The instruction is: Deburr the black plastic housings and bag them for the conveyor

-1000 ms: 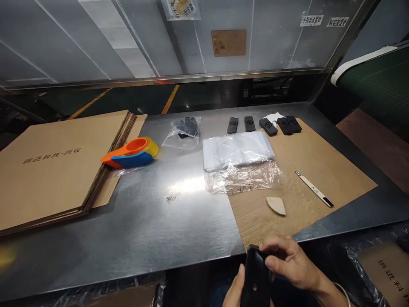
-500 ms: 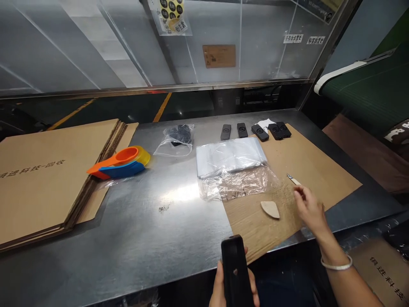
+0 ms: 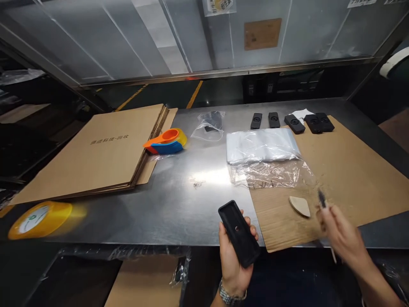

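My left hand (image 3: 233,273), with a metal watch at the wrist, is wrapped round a long black plastic shell (image 3: 240,236). The shell's hollow side with a raised rim faces up, and a small round spot shows near its middle. To the right, my right hand (image 3: 345,234) grips a craft knife (image 3: 322,198) above the cardboard sheet (image 3: 358,170); its blade end points up and is blurred. Just left of that hand, a beige quarter-round piece (image 3: 300,206) lies on the cardboard.
A stack of clear bags (image 3: 263,145) lies mid-table, with several black devices (image 3: 294,123) behind. Further left are a bagged dark item (image 3: 211,121), an orange and blue tape dispenser (image 3: 166,143), flat cartons (image 3: 108,149) and a yellow tape roll (image 3: 41,219) at the table edge.
My right hand has picked up the craft knife from the cardboard. My left hand has raised and tilted the black shell. The view has swung to the left.
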A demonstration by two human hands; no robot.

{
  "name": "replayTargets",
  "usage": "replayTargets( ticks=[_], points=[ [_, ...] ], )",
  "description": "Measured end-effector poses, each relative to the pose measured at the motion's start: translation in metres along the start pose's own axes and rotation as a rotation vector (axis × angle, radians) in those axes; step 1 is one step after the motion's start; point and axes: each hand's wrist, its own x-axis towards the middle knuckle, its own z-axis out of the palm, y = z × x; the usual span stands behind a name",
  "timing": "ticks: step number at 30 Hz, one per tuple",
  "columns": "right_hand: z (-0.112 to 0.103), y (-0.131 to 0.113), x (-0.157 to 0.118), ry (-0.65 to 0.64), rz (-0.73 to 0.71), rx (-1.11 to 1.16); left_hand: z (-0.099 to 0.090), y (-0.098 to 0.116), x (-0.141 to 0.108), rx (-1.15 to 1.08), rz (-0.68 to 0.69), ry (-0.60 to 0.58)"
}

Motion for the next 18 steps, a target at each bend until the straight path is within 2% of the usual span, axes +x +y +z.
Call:
replayTargets(
  ticks=[2,3,4,6,10,18],
  points=[
    [0.005,-0.028,-0.030,-0.426,-0.194,0.256,-0.001,0.001,0.003,-0.007,0.036,0.032],
    [0.007,-0.042,-0.043,-0.577,-0.250,0.307,-0.002,0.000,0.004,-0.005,0.053,0.040],
    [0.008,-0.056,-0.053,-0.710,-0.286,0.320,-0.002,0.000,0.004,0.000,0.068,0.045],
    [0.010,-0.078,-0.065,-0.869,-0.305,0.280,-0.003,0.000,0.004,0.019,0.094,0.048],
    [0.013,-0.101,-0.068,-0.950,-0.280,0.288,-0.004,-0.001,0.002,0.076,0.132,0.051],
    [0.020,-0.104,-0.072,-0.920,-0.291,0.320,-0.003,-0.004,-0.002,0.127,0.176,0.047]
  ],
)
